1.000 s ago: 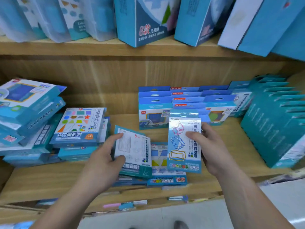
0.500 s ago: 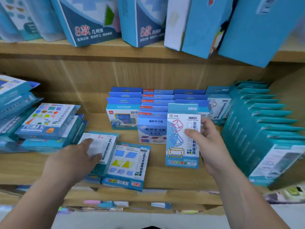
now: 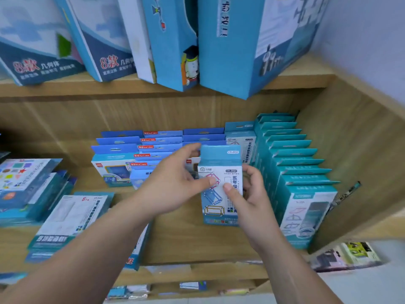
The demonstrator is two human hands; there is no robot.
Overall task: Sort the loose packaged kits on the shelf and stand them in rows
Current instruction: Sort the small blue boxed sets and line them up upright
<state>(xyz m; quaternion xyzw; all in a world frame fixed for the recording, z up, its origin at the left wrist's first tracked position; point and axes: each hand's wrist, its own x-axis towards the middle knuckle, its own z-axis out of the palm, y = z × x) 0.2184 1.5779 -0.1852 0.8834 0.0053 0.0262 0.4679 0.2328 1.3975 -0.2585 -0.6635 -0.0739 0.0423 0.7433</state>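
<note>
Kit CY-0131 [image 3: 219,160]: upright, in both hands, low over the shelf [image 3: 179,238], just left of the teal row [image 3: 295,172], in front of the blue rows [image 3: 122,150]; contact with the shelf unclear | left hand [image 3: 173,185]: thumb and forefinger pinch the kit's left edge | right hand [image 3: 252,194]: thumb on the front, fingers [image 3: 252,174] curled behind the right edge | loose kits [image 3: 70,218]: flat, front left.

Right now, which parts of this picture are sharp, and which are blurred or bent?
Head view: the kit gripped by the left hand and right hand is fairly sharp, its code readable; the big boxes on the upper shelf are smeared by motion blur; that shelf's edge bows and slants, as a wide lens does; light is soft, no strong glare.
</note>
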